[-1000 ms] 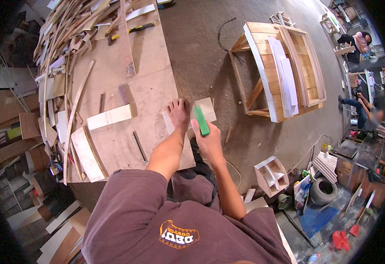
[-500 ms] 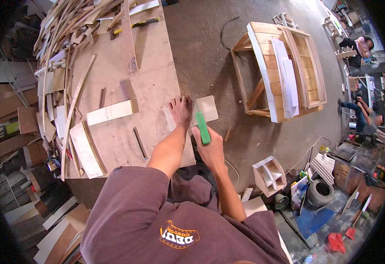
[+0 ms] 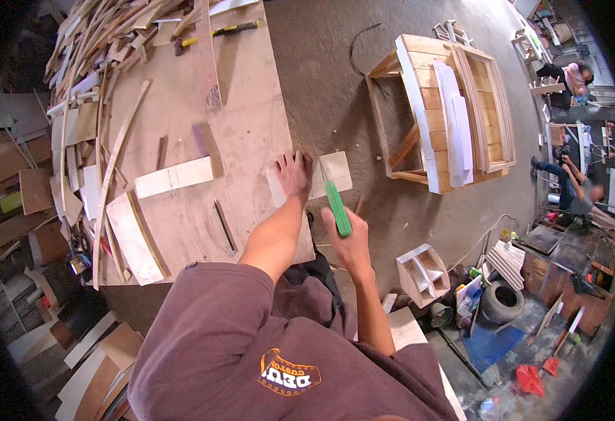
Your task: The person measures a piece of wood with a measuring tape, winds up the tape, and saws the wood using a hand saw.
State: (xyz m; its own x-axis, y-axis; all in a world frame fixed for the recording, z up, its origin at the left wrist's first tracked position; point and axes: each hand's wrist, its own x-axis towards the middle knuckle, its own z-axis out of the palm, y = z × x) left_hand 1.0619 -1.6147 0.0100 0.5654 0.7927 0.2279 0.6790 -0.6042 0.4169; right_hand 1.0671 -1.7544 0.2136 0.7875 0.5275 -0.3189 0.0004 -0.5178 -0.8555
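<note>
A: What has the right hand (image 3: pixel 349 242) got?

B: A saw (image 3: pixel 336 203) with a green handle. The grip is clenched round the handle's near end, and the blade runs away from the grip toward the pale board (image 3: pixel 332 174).

A: And where does that board lie?

B: Flat at the edge of the surface (image 3: pixel 251 105), just beyond the right grip, with part of it jutting out over the floor (image 3: pixel 321 77). The blade meets it near its middle.

A: The left hand (image 3: pixel 293 174)?

B: Pressed palm down on the board, fingers spread, just left of the blade. That grip is released: it holds nothing, only bears down.

A: So the two hands are close?

B: Near each other, yes, but apart. The left sits farther out than the right grip, the saw between them.

A: What else is near the left hand?

B: Left of it, a white strip (image 3: pixel 174 177) lies flat on the surface, and nearer the person a dark pencil-like stick (image 3: pixel 225 226). Farther left still there is a heap of offcuts (image 3: pixel 90 84).

A: And on the right side?

B: Well beyond the right grip, a wooden frame (image 3: pixel 455 112) stands on the floor. Nearer the person, right of the grip, sits a small open box (image 3: pixel 423 272).

A: Anyone else about?

B: Two people at the far right edge, well apart from both hands.
</note>
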